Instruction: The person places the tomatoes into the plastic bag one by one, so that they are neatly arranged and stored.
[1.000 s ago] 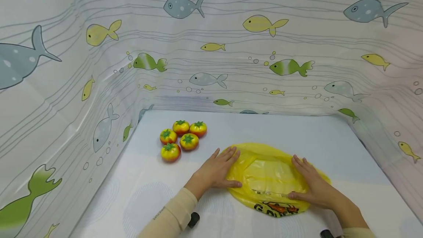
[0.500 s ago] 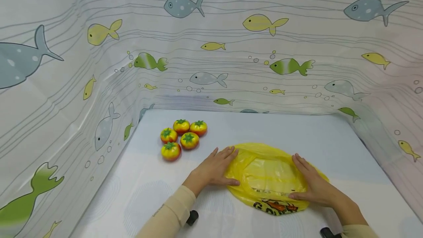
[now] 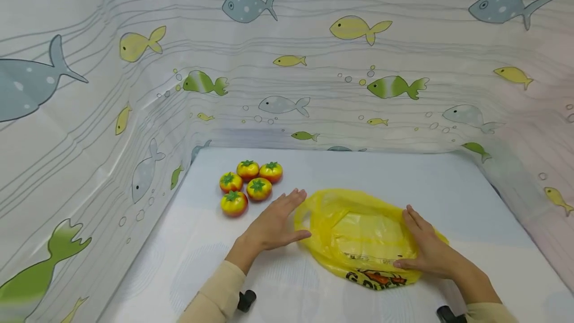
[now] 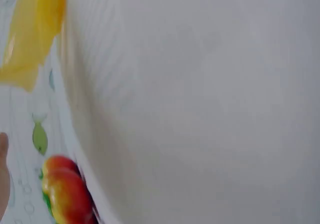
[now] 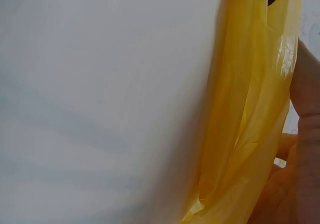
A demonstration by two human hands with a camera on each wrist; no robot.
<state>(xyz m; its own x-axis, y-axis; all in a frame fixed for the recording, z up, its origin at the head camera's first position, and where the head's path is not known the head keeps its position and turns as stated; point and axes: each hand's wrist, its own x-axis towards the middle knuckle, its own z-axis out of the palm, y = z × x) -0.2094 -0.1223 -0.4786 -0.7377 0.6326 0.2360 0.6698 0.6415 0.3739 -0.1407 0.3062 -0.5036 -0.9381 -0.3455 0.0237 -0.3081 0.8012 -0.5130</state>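
"What's there, biggest first?"
"A white sheet printed with fish, walling a pale, flat bench. On it, right of centre, lies a crumpled yellow plastic bag."
"And the hands?"
"Apart, fingers fairly straight. The right hand rests against the bag's right side; the left hand is by its left edge, touching or not I can't tell."
"How far along?"
"The bag looks spread out already. Five round, glossy yellow-and-red fruits with green tops sit outside it, past the left hand, so work with them seems not yet begun."
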